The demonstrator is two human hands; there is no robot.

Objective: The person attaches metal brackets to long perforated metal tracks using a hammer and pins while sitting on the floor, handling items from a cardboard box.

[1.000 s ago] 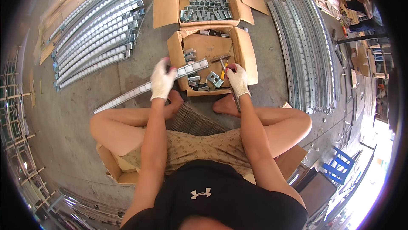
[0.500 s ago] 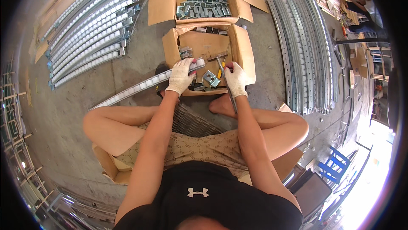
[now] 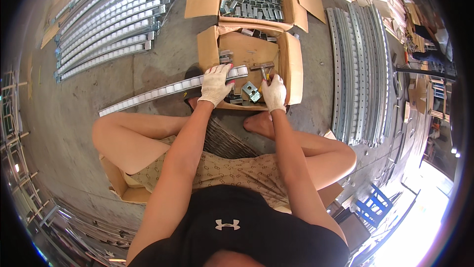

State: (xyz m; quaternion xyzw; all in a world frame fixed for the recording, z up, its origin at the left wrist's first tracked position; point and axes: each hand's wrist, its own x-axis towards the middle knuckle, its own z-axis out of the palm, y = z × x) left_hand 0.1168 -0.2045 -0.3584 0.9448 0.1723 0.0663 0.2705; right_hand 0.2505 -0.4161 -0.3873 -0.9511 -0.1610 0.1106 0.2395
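Slant: there it was, the long, narrow grey metal rail with a row of white blocks (image 3: 153, 94), its long axis climbing from lower left to upper right, its right end reaching over the open brown cardboard box (image 3: 292, 69).
Nearer grip: your left hand in its off-white glove (image 3: 216, 85), no contest, was clamped on the rail just short of that end, thumb on the near side, fingers across the top.
Opposite grip: your right hand in its matching glove (image 3: 274, 93) had its fingers closed round the handle of a brownish-headed metal hammer (image 3: 261, 65); from those fingers, the rail's end lay left and slightly farther from you.
Tight spot: the hammer's head sat just right of the rail's end; whether they touched, you couldn't tell.
Between gloves: a silvery metal bracket with round holes (image 3: 252, 92) lay in the box.
Finish: glossy white squares ran evenly between dull grey edges.
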